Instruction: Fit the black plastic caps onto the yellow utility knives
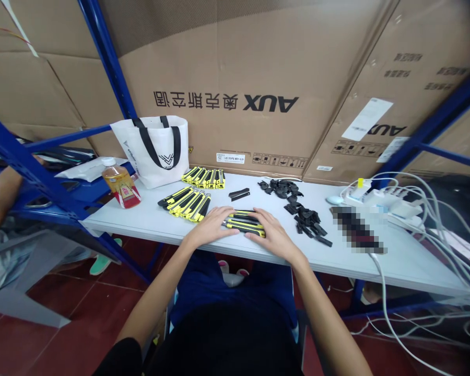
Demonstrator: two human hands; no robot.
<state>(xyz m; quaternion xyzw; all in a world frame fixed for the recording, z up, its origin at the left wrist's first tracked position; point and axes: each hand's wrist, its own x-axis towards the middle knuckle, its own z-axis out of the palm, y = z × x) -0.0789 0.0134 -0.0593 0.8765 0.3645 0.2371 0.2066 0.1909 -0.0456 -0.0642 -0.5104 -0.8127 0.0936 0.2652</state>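
Cardboard cartons [258, 78] printed with AUX fill the background behind a white table [149, 219] set among blue shelving beams [109, 57]; at the table's near edge, about the middle, lies a small bundle of yellow-and-black utility knives [245, 222], lengthwise along the edge. Both hands rest flat on it from either end; the left hand [211, 225] lies with fingers spread wide and tips on the bundle's left end; the right hand [272, 232] covers the right end, fingers likewise stretched out, gripping nothing closed. Just left of the hands sits a fanned group of finished knives [186, 202]; behind it, nearer the far edge, a second row of knives [204, 177]. Two loose black strips [239, 195] lie behind the hands; a heap of black plastic parts [295, 206] spreads to the right. Toward the far left corner stand a white tote bag [154, 151] and a bottle [119, 185] of amber drink; at the right end lie a power strip [376, 198] and white cables [426, 219].
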